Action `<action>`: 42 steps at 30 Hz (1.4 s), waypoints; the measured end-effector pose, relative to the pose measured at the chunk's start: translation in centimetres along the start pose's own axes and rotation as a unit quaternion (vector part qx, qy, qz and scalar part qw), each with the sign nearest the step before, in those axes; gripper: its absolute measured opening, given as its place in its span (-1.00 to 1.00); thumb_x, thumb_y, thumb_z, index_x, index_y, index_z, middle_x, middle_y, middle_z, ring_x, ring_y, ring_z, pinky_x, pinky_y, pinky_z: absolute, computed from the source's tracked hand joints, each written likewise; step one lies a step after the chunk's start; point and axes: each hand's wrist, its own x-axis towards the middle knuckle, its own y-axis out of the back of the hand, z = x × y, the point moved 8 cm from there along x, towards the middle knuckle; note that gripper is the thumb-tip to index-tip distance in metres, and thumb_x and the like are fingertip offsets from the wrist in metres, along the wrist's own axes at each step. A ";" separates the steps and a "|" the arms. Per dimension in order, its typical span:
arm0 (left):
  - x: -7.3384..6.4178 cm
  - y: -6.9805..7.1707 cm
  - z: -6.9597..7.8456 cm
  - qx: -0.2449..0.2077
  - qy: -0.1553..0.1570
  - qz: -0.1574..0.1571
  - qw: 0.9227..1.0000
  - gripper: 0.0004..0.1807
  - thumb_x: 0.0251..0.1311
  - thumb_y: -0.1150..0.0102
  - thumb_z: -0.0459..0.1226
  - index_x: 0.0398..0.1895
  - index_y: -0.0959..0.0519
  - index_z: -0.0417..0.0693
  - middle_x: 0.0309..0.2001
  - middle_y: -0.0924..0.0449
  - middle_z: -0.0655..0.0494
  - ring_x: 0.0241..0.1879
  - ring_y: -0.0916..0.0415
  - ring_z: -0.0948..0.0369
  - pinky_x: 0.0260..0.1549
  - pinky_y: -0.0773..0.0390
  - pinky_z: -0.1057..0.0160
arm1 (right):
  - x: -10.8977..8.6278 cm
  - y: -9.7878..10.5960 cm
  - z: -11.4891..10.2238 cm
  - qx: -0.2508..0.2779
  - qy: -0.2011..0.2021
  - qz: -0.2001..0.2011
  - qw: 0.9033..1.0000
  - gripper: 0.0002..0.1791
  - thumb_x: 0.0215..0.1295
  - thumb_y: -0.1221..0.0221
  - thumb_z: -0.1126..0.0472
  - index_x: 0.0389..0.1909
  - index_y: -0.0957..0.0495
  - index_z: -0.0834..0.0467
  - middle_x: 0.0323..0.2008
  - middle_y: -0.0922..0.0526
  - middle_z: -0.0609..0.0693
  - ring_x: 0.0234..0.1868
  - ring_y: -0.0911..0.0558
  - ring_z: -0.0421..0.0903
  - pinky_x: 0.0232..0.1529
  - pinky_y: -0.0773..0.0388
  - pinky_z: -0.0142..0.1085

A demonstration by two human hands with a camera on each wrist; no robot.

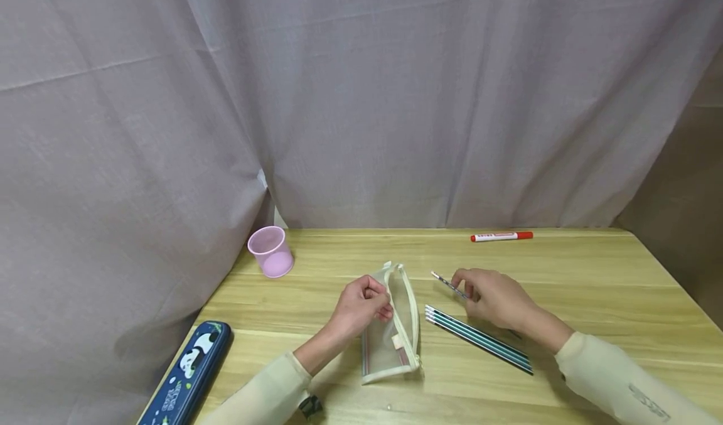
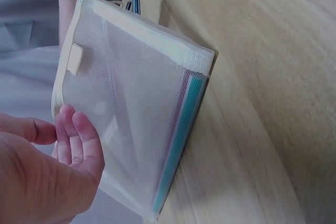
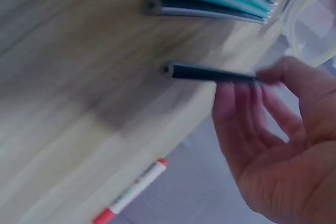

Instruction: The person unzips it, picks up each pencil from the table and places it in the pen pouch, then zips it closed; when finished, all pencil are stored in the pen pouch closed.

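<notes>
A white mesh zipper pouch [image 1: 377, 346] stands at the middle of the table, its zipper top parted. My left hand [image 1: 359, 307] pinches the zipper edge between thumb and fingers; in the left wrist view, a teal and purple stripe [image 2: 181, 124] runs along the pouch's bottom. To the right of the pouch, my right hand [image 1: 499, 299] holds a dark pencil [image 3: 202, 72] between thumb and fingers, raised off the table. Several green-and-black striped pencils [image 1: 477, 339] lie side by side on the table between the pouch and my right hand.
A pink mesh cup [image 1: 270, 252] stands at the back left. At the front left lies a dark blue panda pencil case [image 1: 189, 375]. Near the table's back edge is a red and white marker [image 1: 501, 236]. Grey curtain [image 1: 361, 98] hangs behind the wooden table.
</notes>
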 end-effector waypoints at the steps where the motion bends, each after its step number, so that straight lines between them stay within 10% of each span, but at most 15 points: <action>1: 0.0 0.0 0.0 0.000 0.001 0.000 1.000 -0.87 0.20 -0.16 -0.49 -0.19 -0.51 -0.28 -0.47 -0.63 0.07 -0.50 -0.67 0.25 -0.36 -0.84 0.25 | 0.1 0.5 -0.3 0.006 0.001 0.021 1.000 -0.60 0.11 -0.39 0.34 -0.03 -0.65 -0.03 -0.39 -0.64 -0.21 -0.44 -0.50 -0.30 -0.46 -0.45 -0.41; 7: -0.1 -0.1 0.2 0.001 -0.001 0.002 1.000 -0.87 0.21 -0.17 -0.49 -0.19 -0.51 -0.28 -0.46 -0.64 0.05 -0.50 -0.67 0.26 -0.33 -0.86 0.17 | 0.3 2.9 -3.0 0.185 0.018 0.104 0.977 -0.58 0.16 -0.31 0.45 0.03 -0.58 0.10 -0.24 -0.72 -0.04 -0.32 -0.71 -0.26 -0.34 -0.80 -0.24; 14: 0.0 -0.4 0.2 -0.004 0.008 -0.001 1.000 -0.86 0.20 -0.17 -0.50 -0.18 -0.51 -0.29 -0.46 -0.63 0.06 -0.49 -0.68 0.25 -0.31 -0.86 0.19 | -0.1 2.0 -5.4 0.496 -0.024 0.092 0.863 -0.59 0.42 -0.21 0.46 0.21 -0.35 0.26 -0.09 -0.67 0.08 -0.15 -0.81 -0.07 -0.28 -0.85 0.14; 17: 0.1 -0.6 0.2 -0.006 0.010 -0.006 1.000 -0.88 0.23 -0.17 -0.49 -0.17 -0.52 -0.30 -0.45 -0.65 0.05 -0.48 -0.70 0.24 -0.27 -0.88 0.15 | -0.2 1.1 -6.1 0.543 -0.041 0.088 0.834 -0.60 0.43 -0.20 0.45 0.19 -0.32 0.28 -0.09 -0.66 0.04 -0.13 -0.81 -0.09 -0.25 -0.86 0.11; 42: 0.0 -2.0 0.3 -0.019 0.004 -0.013 1.000 -0.85 0.21 -0.17 -0.50 -0.16 -0.52 -0.29 -0.44 -0.64 0.04 -0.48 -0.71 0.23 -0.23 -0.89 0.13 | 0.8 -5.5 -7.4 0.539 -0.148 -0.011 0.829 -0.56 0.41 -0.20 0.41 0.22 -0.30 0.37 -0.11 -0.58 0.17 -0.25 -0.70 -0.05 -0.31 -0.88 -0.05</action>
